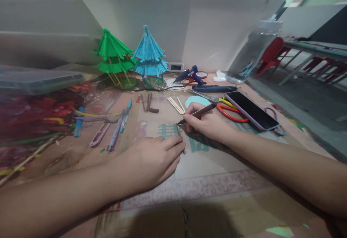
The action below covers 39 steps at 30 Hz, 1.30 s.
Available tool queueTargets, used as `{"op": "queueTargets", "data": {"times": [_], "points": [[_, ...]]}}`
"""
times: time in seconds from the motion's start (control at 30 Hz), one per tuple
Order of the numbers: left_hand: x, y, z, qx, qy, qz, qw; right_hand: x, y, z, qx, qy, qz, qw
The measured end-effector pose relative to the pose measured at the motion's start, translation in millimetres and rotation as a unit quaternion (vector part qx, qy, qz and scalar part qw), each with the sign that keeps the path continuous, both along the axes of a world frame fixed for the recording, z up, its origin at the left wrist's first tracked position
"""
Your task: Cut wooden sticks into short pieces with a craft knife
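My right hand (pixel 203 122) grips a brown marker (pixel 200 112) in a writing hold. The marker's uncapped tip meets the upper end of a short wooden stick (pixel 179 131), partly coloured brown, on a printed cardboard sheet (pixel 211 165). With its fingers together, my left hand (pixel 159 155) holds that stick down; they cover its middle part. Beyond my hands lie several pale sticks (pixel 174 105), a few brown sticks (pixel 148 102) and a brown marker cap (pixel 154 111). A light-blue paper shape (pixel 196 101) sits just behind my right hand.
Green (pixel 114 53) and blue (pixel 149 52) tiered paper models stand at the back, near a glue gun (pixel 191 74). Orange-handled scissors (pixel 231 113), a phone (pixel 252 109) and a large bottle (pixel 251 52) are right. Pens (pixel 119 126), a pink cutter (pixel 99 134) and craft scraps (pixel 32 122) lie left.
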<state>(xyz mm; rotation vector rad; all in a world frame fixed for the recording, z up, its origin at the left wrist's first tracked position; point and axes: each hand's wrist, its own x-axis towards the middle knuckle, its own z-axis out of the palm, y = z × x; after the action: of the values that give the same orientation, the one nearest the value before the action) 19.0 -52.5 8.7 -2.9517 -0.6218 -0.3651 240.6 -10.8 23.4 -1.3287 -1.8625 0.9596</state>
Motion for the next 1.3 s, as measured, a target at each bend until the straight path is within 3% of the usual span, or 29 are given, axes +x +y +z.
{"op": "queueTargets", "data": {"times": [0.5,1.3], "points": [[-0.5,-1.7,0.5,0.007,0.008,0.000,1.000,-1.0,0.1,0.6,0.016,-0.026,-0.025,0.999],[-1.3,-1.3,-0.1,0.003,0.006,0.004,1.000,0.9,0.2,-2.7,-0.003,0.008,-0.002,1.000]]}}
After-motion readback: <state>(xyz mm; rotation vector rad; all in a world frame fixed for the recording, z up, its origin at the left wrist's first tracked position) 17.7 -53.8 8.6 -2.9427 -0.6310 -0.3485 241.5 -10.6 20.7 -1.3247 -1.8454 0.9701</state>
